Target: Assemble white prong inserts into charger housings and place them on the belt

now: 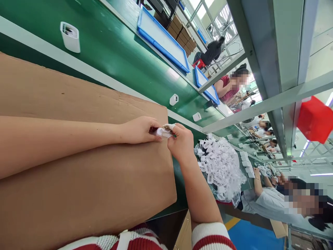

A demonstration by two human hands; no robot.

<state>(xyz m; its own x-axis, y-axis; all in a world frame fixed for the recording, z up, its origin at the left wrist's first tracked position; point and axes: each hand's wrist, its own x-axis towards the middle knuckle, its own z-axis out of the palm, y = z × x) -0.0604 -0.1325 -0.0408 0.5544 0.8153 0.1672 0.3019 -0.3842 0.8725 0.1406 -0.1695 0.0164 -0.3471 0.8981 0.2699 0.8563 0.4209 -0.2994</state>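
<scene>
My left hand [140, 130] reaches in from the left over a brown cardboard sheet [78, 194]. My right hand [182, 142] comes up from the bottom, out of a red-and-white striped sleeve. The two hands meet at the sheet's far corner. Both are closed in a pinch on one small white plastic part [163, 132]. Fingers cover most of the part, so its shape is unclear.
A green conveyor belt [117, 59] runs beyond the cardboard and carries three white housings, such as [70, 36]. Two blue trays [162, 38] lie past it. A clear bag of white parts [221, 170] sits right of my hands. Co-workers [267, 201] sit along the line. A red bin [314, 119] sits on the rack.
</scene>
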